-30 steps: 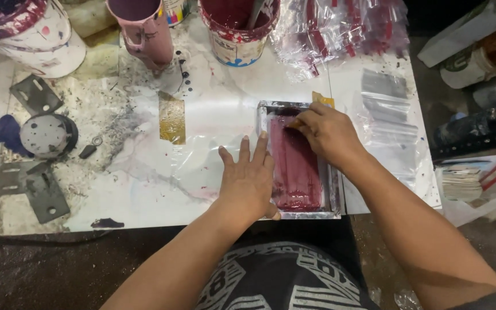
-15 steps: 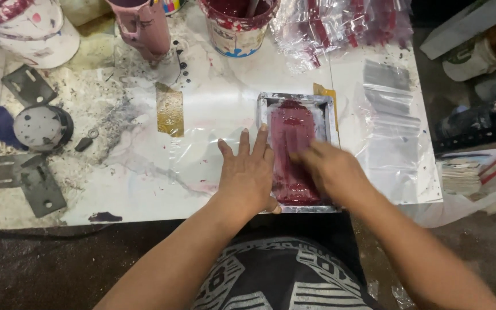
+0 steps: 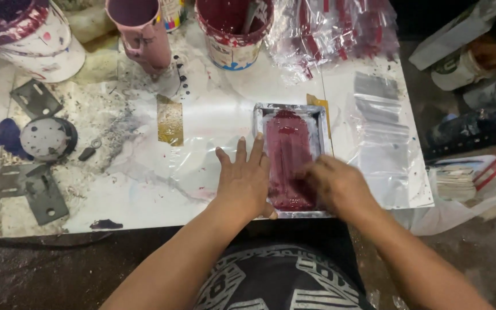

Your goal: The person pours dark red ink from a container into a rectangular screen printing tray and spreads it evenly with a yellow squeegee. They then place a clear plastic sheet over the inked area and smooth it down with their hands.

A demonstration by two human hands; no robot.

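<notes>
A left hand [image 3: 244, 178] lay flat with fingers spread beside a shallow metal tray [image 3: 291, 158] of dark red paste, a right hand [image 3: 334, 185] pressed loosely curled upon it, holding nothing visible, while a red-stained paint bucket [image 3: 233, 31] stood beyond.

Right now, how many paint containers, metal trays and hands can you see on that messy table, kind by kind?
Paint buckets: 2, a white bucket at the far left and a smaller red-stained bucket.
Pink jugs: 1, the pink jug.
Metal trays: 1, the metal tray holding dark red paste.
Hands: 2, the left hand flat beside the tray, the right hand over the paste.
Total: 6.
</notes>
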